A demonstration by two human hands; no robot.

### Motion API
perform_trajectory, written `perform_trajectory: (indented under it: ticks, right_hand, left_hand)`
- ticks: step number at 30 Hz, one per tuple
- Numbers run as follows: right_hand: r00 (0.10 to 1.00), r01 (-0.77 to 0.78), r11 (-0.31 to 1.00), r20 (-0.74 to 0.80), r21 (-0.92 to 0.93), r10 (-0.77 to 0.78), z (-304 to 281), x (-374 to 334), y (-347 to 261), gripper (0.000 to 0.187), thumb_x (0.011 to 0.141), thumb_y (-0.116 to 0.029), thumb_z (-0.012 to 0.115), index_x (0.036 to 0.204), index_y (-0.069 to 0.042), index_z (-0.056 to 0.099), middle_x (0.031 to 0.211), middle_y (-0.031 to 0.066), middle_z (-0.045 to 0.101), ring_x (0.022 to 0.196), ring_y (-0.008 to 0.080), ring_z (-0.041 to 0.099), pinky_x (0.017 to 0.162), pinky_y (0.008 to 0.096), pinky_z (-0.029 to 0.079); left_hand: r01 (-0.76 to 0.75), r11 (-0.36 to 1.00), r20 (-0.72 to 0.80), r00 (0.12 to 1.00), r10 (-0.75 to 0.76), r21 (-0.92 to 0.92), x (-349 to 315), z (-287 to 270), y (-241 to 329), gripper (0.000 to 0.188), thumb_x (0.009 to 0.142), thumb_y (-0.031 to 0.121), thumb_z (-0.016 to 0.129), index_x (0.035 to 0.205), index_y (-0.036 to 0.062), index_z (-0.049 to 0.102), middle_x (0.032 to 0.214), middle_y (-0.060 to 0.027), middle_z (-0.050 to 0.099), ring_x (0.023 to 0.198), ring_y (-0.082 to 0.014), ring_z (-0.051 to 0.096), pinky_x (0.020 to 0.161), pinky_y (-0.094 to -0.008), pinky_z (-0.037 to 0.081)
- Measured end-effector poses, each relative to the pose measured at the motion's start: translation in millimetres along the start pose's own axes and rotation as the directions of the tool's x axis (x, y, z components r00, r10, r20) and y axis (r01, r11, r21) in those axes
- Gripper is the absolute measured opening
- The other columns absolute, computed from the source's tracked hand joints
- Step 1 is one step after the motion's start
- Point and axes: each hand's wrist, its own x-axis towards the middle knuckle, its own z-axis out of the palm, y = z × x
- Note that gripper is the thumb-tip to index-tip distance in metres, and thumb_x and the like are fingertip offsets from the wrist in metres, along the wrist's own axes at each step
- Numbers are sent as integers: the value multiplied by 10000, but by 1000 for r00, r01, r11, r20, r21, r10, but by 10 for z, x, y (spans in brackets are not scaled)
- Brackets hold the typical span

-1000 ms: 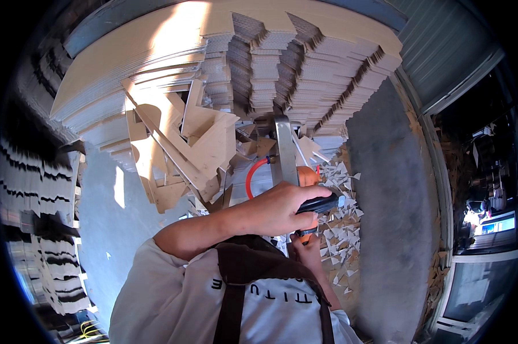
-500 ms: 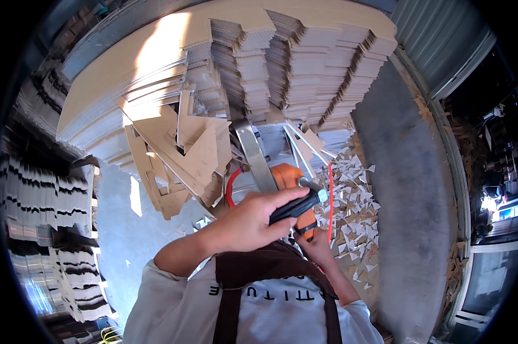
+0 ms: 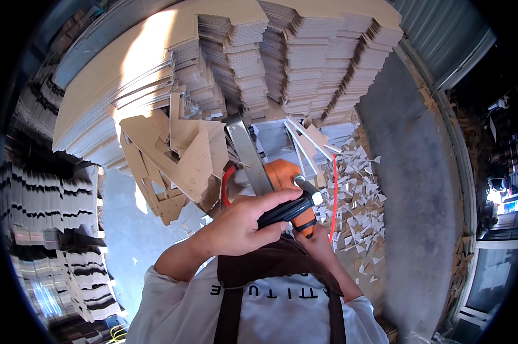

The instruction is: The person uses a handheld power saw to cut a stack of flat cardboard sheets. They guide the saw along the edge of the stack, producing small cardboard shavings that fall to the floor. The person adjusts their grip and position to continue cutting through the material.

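I hold an orange power tool (image 3: 283,174) with a long flat metal bar (image 3: 248,153) in front of my body. My left hand (image 3: 236,225) is closed round its black side handle (image 3: 279,213), thumb and forefinger reaching toward the bright bolt end. Lower down, my right hand (image 3: 315,245) grips the rear end of the orange body, partly hidden by the tool. The bar points away from me at the near side of tall stacks of die-cut cardboard (image 3: 308,63); whether its tip touches them I cannot tell. A red hose (image 3: 335,195) runs beside the tool.
Loose cut cardboard pieces (image 3: 176,155) lean at the near left of the stacks. Cardboard scraps (image 3: 356,206) cover the floor to the right. More stacked sheets (image 3: 52,200) stand at the far left. A metal-framed wall (image 3: 462,189) runs along the right.
The tool and both my hands have shifted slightly left in view, and the bar's tip sits a little farther left and away. Both grips are unchanged.
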Motion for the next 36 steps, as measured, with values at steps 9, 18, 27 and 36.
perform_trajectory:
  ticks: [9, 18, 27, 36]
  right_hand:
    - [997, 75, 997, -25, -2, -75, -52, -12, 7, 405, 747, -214, 737, 1056, 7, 597, 785, 181, 673, 713, 304, 679, 688, 377, 521]
    - [999, 33, 999, -29, -16, -33, 6, -27, 93, 419, 753, -216, 746, 1074, 7, 595, 770, 179, 668, 706, 273, 678, 684, 372, 521]
    - [983, 66, 996, -176, 64, -54, -63, -272, 236, 269, 805, -229, 749, 825, 7, 620, 671, 58, 636, 597, 119, 577, 553, 310, 464]
    - [977, -78, 980, -181, 185, 112, -33, -131, 198, 263, 820, -230, 734, 796, -6, 598, 630, 49, 599, 550, 105, 543, 509, 303, 436]
  left_hand:
    - [-56, 995, 18, 998, 55, 87, 10, -2, 90, 539, 839, -3, 647, 1360, 41, 516, 1019, -97, 706, 849, -127, 676, 783, -270, 512]
    - [13, 1000, -22, 1000, -14, -21, -32, 122, -158, 518, 851, 7, 648, 1352, 35, 519, 1116, -103, 687, 947, -127, 658, 861, -270, 498]
    - [-87, 995, 165, 983, 78, 46, 172, 259, -98, 535, 866, 61, 639, 1377, 29, 480, 1232, -159, 640, 1072, -288, 658, 895, -340, 500]
    - [-254, 967, 119, 961, 251, 6, 466, 187, -194, 442, 890, 113, 623, 1294, -37, 524, 812, -194, 655, 716, -291, 678, 670, -374, 508]
